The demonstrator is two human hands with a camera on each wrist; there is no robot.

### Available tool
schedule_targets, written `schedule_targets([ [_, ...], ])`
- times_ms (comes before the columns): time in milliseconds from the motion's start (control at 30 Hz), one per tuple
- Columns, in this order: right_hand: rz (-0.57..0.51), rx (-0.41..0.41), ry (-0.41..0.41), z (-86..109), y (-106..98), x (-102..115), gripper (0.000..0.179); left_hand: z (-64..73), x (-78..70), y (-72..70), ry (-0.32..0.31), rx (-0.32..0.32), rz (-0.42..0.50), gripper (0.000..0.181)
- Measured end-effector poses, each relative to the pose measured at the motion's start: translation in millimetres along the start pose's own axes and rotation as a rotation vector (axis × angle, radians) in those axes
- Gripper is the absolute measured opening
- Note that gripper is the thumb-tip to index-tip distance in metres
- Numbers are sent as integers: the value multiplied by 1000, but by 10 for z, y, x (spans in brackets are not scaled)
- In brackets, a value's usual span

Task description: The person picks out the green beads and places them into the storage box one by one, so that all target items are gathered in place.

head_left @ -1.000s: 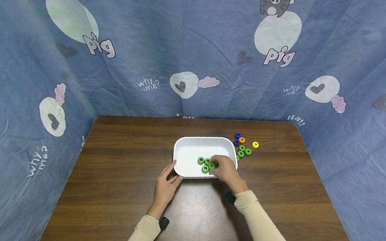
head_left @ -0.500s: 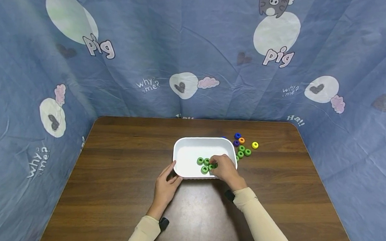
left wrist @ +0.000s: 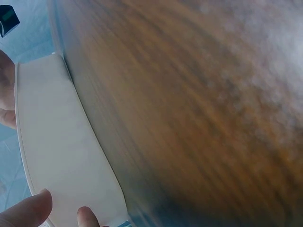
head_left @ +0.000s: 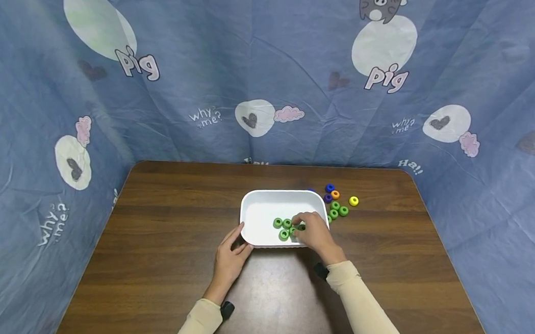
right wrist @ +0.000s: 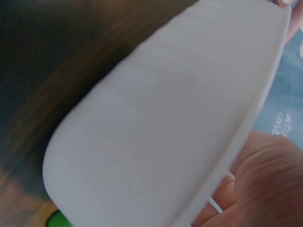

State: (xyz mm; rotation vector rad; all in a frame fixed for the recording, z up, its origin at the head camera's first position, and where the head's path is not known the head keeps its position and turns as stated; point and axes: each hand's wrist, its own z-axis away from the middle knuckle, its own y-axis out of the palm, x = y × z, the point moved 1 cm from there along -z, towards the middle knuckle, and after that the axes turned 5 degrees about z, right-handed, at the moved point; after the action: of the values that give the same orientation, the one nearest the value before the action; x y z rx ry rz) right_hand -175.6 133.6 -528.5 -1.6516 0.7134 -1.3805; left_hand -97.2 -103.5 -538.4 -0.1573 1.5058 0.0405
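A white tray (head_left: 261,208) lies on the table with several green ring-shaped beads (head_left: 284,234) in its right half. My left hand (head_left: 229,261) is at its near left corner, fingers against the left side and thumb at the front. In the left wrist view, the thumb (left wrist: 31,210) and a fingertip rest on the tray's outer wall (left wrist: 61,132). My right hand (head_left: 316,233) reaches over the near right rim into the tray. Its curled thumb and index finger pinch a green ring bead (head_left: 301,228), partly hidden. In the right wrist view, the tray wall (right wrist: 142,123) hides the fingertips.
Right of the tray, more green beads (head_left: 343,211) lie on the wooden table (head_left: 170,234), with a yellow bead (head_left: 354,201), an orange bead (head_left: 335,195) and several blue ones (head_left: 329,188). A blue printed curtain (head_left: 188,80) hangs behind and at both sides.
My right hand has shifted slightly to the right inside the tray, with the bead between its fingers. The left hand and the tray stay put.
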Motion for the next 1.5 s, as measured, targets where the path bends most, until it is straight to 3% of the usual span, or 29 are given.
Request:
schedule_targets([
  [267,-72,-151,4,17,-214,-116,18,-116,333,-2,32,-15,-6,63],
  [533,-105,-276,155,56,-447,-283,20,-120,347,-6,59,-11,3,64],
  [867,-202,-327,336,151,-528,-544,23,-109,325,5,64,-8,-5,64],
  [1167,-219,-315,386,233,-450,-725,24,-111,322,2,61,-17,-17,63],
  [1500,-214,-316,371,234,-241,-785,21,4,-27,12,37,4,-14,61],
])
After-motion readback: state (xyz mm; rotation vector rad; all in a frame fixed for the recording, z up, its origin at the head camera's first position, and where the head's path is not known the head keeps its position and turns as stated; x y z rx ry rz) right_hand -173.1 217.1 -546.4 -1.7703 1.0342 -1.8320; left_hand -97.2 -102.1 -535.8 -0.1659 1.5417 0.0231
